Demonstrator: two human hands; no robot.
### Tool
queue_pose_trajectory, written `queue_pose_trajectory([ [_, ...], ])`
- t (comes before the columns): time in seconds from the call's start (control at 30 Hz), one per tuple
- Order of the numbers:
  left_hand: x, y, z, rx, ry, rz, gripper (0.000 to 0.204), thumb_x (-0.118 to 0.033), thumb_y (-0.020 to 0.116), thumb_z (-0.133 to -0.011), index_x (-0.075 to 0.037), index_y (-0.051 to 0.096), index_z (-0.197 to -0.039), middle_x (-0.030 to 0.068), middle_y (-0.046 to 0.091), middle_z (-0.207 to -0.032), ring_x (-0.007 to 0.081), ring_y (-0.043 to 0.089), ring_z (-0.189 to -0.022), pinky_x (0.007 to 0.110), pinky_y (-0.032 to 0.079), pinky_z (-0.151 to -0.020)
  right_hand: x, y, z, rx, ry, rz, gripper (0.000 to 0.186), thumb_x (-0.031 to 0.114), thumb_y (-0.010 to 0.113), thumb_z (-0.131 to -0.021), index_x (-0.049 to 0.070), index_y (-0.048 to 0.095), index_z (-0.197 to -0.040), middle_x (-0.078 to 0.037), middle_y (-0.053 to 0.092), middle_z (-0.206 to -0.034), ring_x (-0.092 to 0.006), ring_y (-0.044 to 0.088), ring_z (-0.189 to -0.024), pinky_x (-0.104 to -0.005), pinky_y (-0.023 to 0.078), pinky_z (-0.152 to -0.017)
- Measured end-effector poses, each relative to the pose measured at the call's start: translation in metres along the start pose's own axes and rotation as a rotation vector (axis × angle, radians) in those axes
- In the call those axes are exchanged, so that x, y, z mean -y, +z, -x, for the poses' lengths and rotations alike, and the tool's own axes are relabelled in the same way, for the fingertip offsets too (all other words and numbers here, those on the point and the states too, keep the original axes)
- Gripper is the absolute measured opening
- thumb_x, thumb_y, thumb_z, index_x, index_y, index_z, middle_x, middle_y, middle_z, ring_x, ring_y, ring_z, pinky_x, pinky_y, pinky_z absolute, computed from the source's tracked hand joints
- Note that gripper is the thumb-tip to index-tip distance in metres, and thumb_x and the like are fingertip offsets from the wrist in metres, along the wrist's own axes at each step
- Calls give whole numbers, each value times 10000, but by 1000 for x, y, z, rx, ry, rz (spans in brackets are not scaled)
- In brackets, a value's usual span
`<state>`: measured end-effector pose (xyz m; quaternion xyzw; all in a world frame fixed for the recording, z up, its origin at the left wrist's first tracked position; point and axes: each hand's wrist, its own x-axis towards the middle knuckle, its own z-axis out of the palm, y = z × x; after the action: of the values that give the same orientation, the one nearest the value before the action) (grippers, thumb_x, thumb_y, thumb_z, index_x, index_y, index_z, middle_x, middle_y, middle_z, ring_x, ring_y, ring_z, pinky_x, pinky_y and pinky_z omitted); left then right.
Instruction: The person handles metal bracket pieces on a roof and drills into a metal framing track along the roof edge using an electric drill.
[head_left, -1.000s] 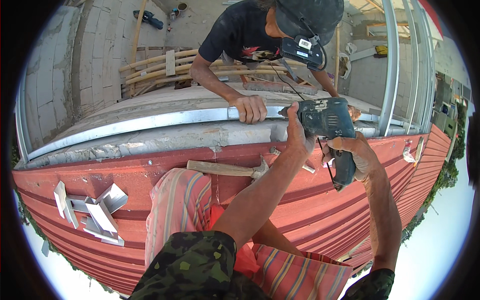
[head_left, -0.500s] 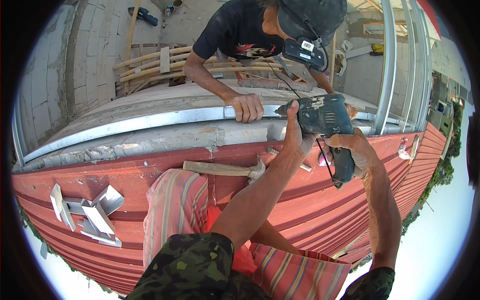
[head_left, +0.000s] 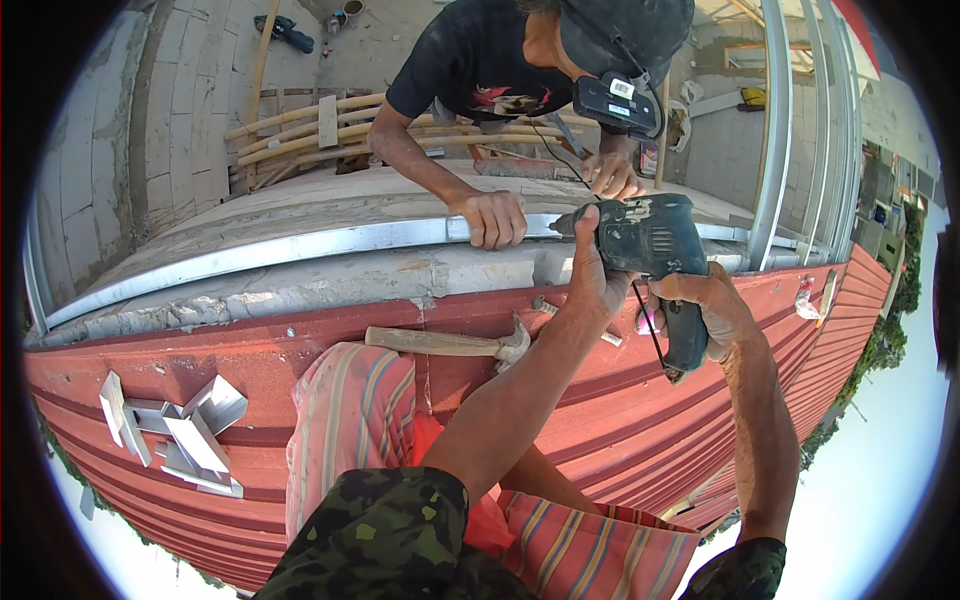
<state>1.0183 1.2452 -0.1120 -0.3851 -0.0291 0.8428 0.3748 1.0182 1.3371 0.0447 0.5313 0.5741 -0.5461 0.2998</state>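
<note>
Dark green and scuffed, the drill (head_left: 655,238) is held above the edge of the red roof (head_left: 330,345), aimed at the silvery bar (head_left: 300,248) laid along the grey wall (head_left: 400,280). Its handle is wrapped by the right grip (head_left: 715,315), closed firmly round it. Its front is steadied by the left grip (head_left: 598,282), the thumb raised beside the chuck, the other fingers mostly hidden. Whether the bar is touched by the drill's tip cannot be told.

Just left of the tip, the bar is covered by a co-worker's hand (head_left: 492,218); the second hand (head_left: 612,175) is held just beyond the drill. On the roof, a wooden-handled hammer (head_left: 440,342) is laid near the left forearm, and metal offcuts (head_left: 200,440) are heaped farther left.
</note>
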Motion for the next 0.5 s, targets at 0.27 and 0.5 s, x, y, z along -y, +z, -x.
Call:
queue_pose_trajectory([
  [0.27,3,-7,-3,-15,-21,-15,625,-517,662,-849,-122,482,-1299,46,602,-1221,209,623,-1100,438,546,-908,-1,1,2,-19,-6,-8,300,232,691,-706,-34,660,-841,-101,624,-677,-163,590,-528,-303,490,-473],
  [0.5,3,-12,-2,-41,-14,9,577,-503,711,-825,-96,545,-1199,62,652,-1127,231,655,-1020,425,559,-874,-6,1,3,26,-22,-25,283,222,688,-715,-35,660,-831,-107,626,-683,-165,586,-536,-307,480,-494],
])
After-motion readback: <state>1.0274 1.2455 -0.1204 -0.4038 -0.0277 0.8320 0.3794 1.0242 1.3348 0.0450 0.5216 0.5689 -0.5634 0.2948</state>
